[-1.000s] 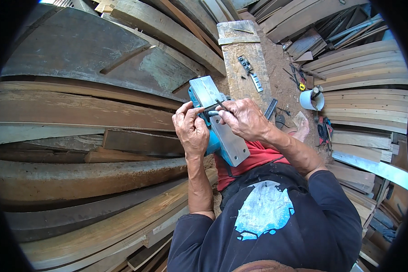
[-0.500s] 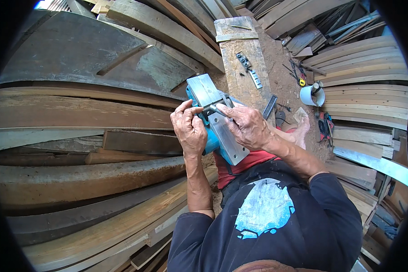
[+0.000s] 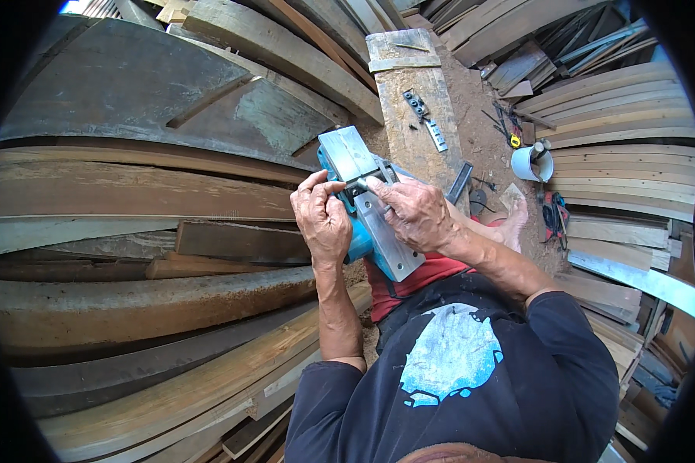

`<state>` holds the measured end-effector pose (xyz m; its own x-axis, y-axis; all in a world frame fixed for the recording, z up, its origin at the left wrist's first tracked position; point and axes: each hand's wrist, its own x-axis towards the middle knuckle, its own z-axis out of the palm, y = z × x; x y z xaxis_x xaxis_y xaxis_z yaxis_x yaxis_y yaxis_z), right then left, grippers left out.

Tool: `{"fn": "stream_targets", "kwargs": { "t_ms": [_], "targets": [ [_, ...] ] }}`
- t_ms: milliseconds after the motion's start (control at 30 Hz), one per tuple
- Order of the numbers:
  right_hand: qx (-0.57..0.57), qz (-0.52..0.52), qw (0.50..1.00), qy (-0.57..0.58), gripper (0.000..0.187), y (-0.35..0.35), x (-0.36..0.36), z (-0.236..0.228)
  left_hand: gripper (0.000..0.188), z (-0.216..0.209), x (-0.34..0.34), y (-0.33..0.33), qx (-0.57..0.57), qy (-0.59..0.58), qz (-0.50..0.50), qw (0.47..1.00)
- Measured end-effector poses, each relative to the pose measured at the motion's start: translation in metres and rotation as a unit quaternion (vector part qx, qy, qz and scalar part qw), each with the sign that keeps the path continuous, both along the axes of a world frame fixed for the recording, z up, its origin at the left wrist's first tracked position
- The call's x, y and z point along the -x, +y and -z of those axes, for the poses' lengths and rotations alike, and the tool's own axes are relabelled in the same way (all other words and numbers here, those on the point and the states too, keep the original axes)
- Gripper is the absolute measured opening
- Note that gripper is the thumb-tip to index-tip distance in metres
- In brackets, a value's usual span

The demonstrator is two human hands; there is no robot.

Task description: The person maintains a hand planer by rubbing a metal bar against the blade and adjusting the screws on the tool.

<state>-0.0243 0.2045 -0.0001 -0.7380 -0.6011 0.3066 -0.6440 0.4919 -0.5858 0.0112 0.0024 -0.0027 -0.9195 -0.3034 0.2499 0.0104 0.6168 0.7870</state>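
Left hand (image 3: 322, 220), fingers bunched, and right hand (image 3: 418, 212), fingers curled, both at the middle of the upturned electric planer (image 3: 384, 245); what either grips cannot be told.

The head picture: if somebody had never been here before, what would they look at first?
Probably the blue tool in the middle, with its shiny metal plates facing up and the left hand and right hand at the gap between them. Just below, the dark shirt has a big pale-blue patch. Long boards fill the left side, and a white pot stands out on the right.
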Motion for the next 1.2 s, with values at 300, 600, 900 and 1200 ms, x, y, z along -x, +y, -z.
{"fn": "stream_targets", "kwargs": {
  "t_ms": [300,600,900,1200],
  "targets": [
    [0.004,0.006,1.000,-0.017,0.066,-0.003,0.002,-0.007,0.027,0.003,-0.001,-0.001,0.003,0.003,0.001,1.000],
    [0.004,0.004,1.000,-0.009,0.063,-0.003,0.005,-0.010,0.028,0.002,0.000,-0.002,0.010,0.008,0.000,1.000],
    [0.042,-0.005,0.999,0.009,0.059,0.008,0.008,-0.013,0.030,0.003,0.001,0.000,0.013,-0.042,-0.005,0.999],
    [-0.094,-0.060,0.992,0.057,0.043,0.010,0.026,-0.025,0.053,-0.004,0.010,0.000,-0.097,-0.209,-0.008,0.973]
  ]
}}
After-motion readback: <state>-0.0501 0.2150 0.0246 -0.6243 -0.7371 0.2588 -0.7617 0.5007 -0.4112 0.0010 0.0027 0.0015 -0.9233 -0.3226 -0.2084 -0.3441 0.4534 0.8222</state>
